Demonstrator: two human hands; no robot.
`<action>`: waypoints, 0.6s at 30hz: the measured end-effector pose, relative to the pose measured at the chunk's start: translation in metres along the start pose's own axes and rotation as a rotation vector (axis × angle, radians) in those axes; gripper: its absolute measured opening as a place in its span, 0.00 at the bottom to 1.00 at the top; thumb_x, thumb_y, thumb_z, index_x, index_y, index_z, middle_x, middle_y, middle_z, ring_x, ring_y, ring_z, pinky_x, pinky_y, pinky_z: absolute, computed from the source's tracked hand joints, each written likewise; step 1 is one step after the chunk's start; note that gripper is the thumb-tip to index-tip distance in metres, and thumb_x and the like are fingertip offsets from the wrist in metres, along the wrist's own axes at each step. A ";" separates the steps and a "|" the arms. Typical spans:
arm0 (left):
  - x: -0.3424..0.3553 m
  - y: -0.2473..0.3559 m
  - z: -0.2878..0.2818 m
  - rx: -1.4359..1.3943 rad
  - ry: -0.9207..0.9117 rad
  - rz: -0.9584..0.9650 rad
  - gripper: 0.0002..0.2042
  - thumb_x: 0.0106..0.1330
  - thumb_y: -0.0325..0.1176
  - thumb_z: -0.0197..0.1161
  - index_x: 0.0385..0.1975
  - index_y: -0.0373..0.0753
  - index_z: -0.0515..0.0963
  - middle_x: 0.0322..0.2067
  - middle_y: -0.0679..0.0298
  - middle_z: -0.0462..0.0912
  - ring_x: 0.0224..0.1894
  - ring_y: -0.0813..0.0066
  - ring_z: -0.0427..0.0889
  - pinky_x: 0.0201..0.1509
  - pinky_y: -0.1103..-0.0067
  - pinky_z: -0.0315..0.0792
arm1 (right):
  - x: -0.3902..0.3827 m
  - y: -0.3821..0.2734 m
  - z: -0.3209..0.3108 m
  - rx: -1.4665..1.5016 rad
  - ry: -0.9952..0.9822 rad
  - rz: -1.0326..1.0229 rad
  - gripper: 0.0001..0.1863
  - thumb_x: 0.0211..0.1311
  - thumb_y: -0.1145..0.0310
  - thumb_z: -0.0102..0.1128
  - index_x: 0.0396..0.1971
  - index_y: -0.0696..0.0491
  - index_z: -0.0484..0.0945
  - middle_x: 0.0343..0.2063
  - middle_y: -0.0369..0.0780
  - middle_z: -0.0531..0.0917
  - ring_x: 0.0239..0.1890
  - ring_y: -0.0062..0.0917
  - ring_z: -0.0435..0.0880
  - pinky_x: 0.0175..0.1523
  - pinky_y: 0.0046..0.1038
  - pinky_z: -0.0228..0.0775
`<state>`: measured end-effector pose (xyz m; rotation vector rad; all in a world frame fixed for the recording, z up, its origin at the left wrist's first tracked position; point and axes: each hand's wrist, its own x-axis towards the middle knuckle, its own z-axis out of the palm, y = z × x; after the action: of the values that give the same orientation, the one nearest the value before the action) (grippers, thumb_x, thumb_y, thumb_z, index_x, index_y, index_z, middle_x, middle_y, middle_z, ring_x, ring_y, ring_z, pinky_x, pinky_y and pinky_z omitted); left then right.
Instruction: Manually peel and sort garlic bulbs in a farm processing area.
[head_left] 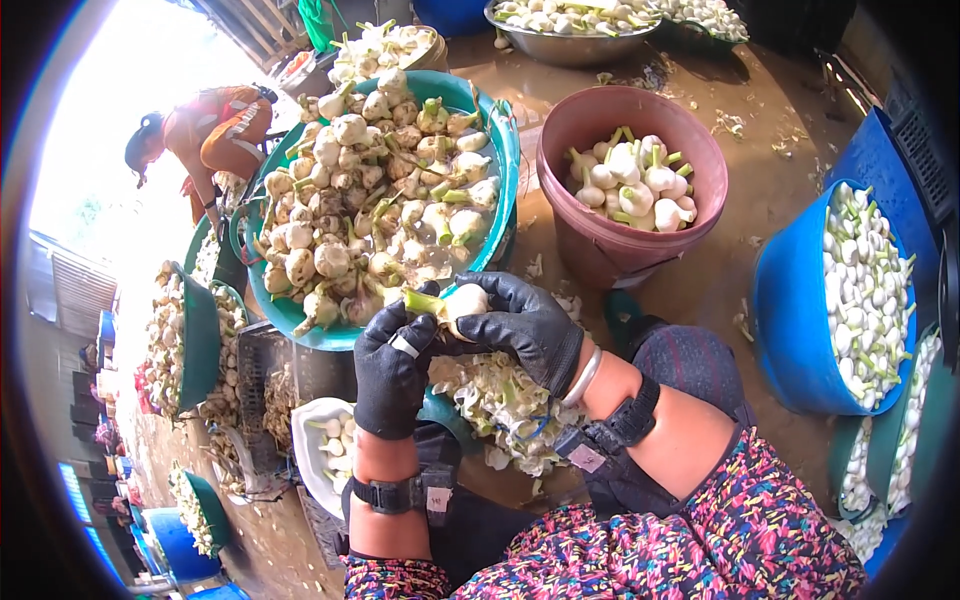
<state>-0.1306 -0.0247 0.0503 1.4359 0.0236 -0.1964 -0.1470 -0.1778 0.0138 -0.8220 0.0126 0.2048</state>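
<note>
Between my two black-gloved hands is a garlic bulb (pixel 464 302) with a short green stem pointing left. My left hand (pixel 393 365) is closed around the stem end. The fingers of my right hand (pixel 528 335) press on the white bulb from the right. Just beyond my hands stands a wide teal tub (pixel 507 165) heaped with unpeeled, dirt-stained garlic bulbs. A pink bucket (pixel 600 240) to its right holds cleaner white bulbs with trimmed stems. Below my hands lies a heap of loose garlic skins (pixel 510 410).
A blue tub (pixel 790 300) of trimmed garlic stands at right, and a metal basin (pixel 570 48) of garlic at the back. By my left forearm is a white container (pixel 310 455) with bulbs. Another person (pixel 215 140) bends over tubs at far left. Skins litter the brown floor (pixel 690 330).
</note>
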 end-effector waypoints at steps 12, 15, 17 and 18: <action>0.003 -0.005 -0.007 -0.063 -0.139 -0.092 0.14 0.57 0.23 0.58 0.44 0.29 0.75 0.31 0.62 0.81 0.29 0.78 0.79 0.35 0.83 0.73 | -0.006 -0.012 -0.004 0.074 -0.003 0.189 0.19 0.58 0.65 0.59 0.49 0.55 0.70 0.37 0.36 0.79 0.33 0.18 0.79 0.36 0.22 0.75; 0.004 -0.011 -0.013 0.232 -0.162 0.056 0.14 0.56 0.23 0.56 0.42 0.28 0.76 0.31 0.61 0.81 0.29 0.77 0.78 0.35 0.83 0.72 | -0.007 -0.013 -0.009 0.175 -0.009 0.320 0.18 0.63 0.58 0.52 0.48 0.52 0.71 0.33 0.35 0.79 0.30 0.16 0.79 0.32 0.20 0.74; 0.003 -0.012 -0.013 0.203 -0.155 0.055 0.12 0.55 0.22 0.56 0.40 0.29 0.77 0.32 0.62 0.81 0.29 0.79 0.78 0.35 0.84 0.72 | -0.006 -0.013 -0.008 0.186 -0.068 0.363 0.20 0.65 0.53 0.46 0.48 0.51 0.72 0.29 0.35 0.80 0.26 0.18 0.79 0.28 0.19 0.73; 0.005 -0.017 -0.016 0.256 -0.164 0.133 0.12 0.55 0.22 0.56 0.39 0.30 0.77 0.32 0.63 0.81 0.30 0.81 0.77 0.36 0.84 0.71 | -0.007 -0.015 -0.001 0.251 -0.100 0.408 0.21 0.65 0.50 0.43 0.47 0.50 0.72 0.27 0.35 0.80 0.24 0.19 0.79 0.25 0.19 0.72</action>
<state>-0.1268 -0.0118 0.0306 1.6657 -0.2383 -0.2123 -0.1514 -0.1896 0.0248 -0.5512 0.1102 0.6167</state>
